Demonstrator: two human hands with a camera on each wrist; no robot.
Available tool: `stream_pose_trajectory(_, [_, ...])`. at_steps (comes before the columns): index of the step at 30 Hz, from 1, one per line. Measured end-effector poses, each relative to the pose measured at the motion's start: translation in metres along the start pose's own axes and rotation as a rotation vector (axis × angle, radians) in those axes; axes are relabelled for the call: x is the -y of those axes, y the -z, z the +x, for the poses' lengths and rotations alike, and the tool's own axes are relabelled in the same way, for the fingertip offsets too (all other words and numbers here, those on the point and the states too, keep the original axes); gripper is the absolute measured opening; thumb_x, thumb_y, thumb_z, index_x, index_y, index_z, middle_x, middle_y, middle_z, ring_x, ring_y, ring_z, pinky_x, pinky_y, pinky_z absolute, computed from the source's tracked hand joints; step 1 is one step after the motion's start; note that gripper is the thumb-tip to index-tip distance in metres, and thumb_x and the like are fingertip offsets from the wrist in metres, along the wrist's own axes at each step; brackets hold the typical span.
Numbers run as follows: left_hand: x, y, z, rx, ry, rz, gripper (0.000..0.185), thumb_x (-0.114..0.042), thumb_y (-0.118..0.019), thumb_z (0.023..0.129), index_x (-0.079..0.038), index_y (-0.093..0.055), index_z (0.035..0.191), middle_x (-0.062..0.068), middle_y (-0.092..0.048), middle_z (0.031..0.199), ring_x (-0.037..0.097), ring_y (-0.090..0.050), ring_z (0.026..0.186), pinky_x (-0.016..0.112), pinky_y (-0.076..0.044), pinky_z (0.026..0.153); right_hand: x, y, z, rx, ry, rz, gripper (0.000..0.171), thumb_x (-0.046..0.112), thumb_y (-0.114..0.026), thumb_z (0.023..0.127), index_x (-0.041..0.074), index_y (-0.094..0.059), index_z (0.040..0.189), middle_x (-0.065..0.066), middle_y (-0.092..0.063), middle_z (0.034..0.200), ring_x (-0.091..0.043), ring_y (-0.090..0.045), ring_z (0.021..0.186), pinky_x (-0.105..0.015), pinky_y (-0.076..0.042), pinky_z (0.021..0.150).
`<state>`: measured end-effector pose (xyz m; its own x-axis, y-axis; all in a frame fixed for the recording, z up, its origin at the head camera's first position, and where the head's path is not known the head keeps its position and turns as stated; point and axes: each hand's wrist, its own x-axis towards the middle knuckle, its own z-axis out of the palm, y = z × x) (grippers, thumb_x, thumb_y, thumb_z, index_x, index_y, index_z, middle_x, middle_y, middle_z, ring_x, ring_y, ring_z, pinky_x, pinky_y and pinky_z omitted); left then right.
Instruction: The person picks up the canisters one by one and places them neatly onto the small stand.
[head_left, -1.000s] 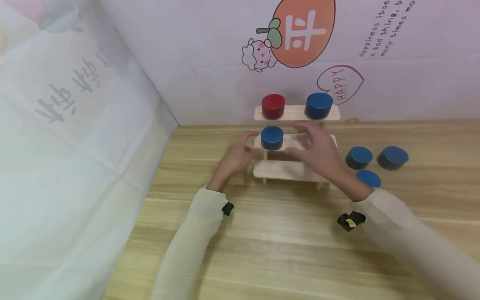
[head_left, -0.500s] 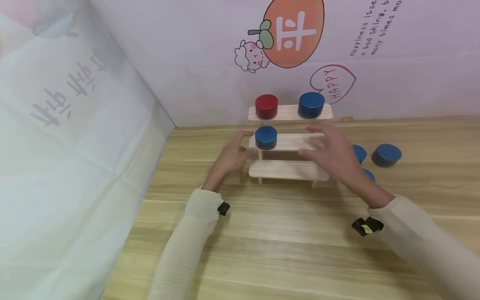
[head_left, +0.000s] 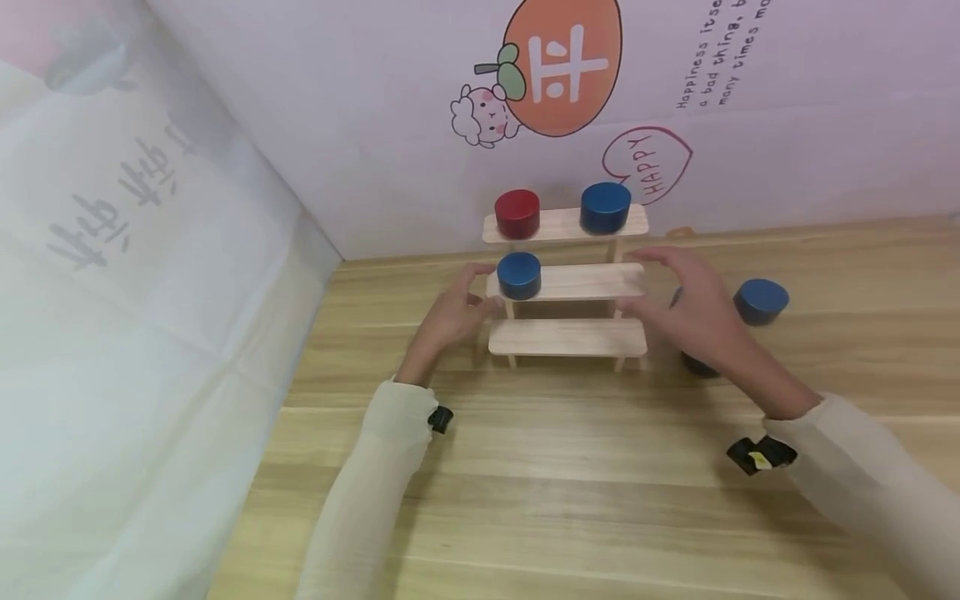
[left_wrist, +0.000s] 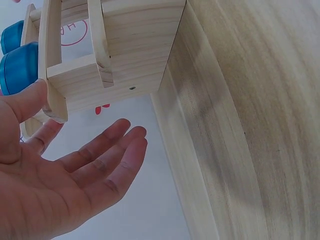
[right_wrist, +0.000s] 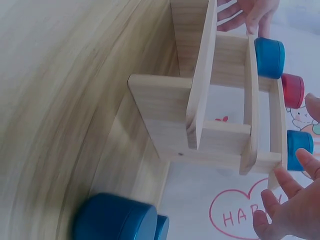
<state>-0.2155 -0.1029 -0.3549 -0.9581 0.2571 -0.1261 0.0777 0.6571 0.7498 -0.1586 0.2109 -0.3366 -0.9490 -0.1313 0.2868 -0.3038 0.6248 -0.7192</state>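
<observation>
Fingers [head_left: 480, 275] of both hands spread, empty, flanking rack [head_left: 566, 282]: press ends evenly, keeping red puck [head_left: 517, 213] and blue pucks [head_left: 605, 207] beyond fingertips seated.

Playroom-like corner: cartoon wall poster [head_left: 555, 75], wooden table [head_left: 570, 483].

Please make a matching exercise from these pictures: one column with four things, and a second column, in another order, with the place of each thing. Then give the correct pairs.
Things:
1. red cylinder
2. blue cylinder next to the left hand
3. blue cylinder beyond the right hand
4. lowest step

Places:
A. on the table, right of the wooden shelf
B. holds no cylinder
C. top step, left end
D. middle step, left end

Pairs: 1-C, 2-D, 3-A, 4-B
</observation>
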Motion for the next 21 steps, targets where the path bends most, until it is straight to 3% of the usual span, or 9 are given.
stream_pose_trajectory(7, [0.003,0.002,-0.002,-0.005,-0.001,-0.009,0.054,-0.029,-0.061,0.100,-0.026,-0.040,0.150,0.016,-0.063,0.124,0.028,-0.062,0.110,0.048,-0.051,0.087,-0.013,0.012,-0.008,0.055,-0.055,-0.004,0.072,0.038,-0.078,0.088,0.009,-0.048,0.147,-0.016,-0.044,0.150,-0.039,-0.033,0.141,-0.065,-0.026,0.108])
stream_pose_trajectory(16, [0.002,0.002,-0.003,-0.010,0.015,-0.013,0.055,-0.028,-0.062,0.100,-0.025,-0.041,0.150,0.015,-0.058,0.133,0.028,-0.060,0.114,0.047,-0.052,0.086,-0.034,0.027,-0.013,0.108,-0.082,-0.004,0.076,0.038,-0.074,0.092,0.008,-0.040,0.153,-0.020,-0.038,0.154,-0.042,-0.027,0.143,-0.068,-0.021,0.109])
stream_pose_trajectory(21, [-0.001,0.000,0.000,-0.012,0.019,-0.018,0.054,-0.028,-0.063,0.100,-0.029,-0.042,0.149,0.014,-0.060,0.129,0.028,-0.061,0.112,0.047,-0.051,0.086,-0.043,0.036,-0.018,0.128,-0.115,0.015,0.082,0.036,-0.076,0.090,0.011,-0.034,0.155,-0.022,-0.036,0.154,-0.043,-0.027,0.143,-0.069,-0.021,0.108])
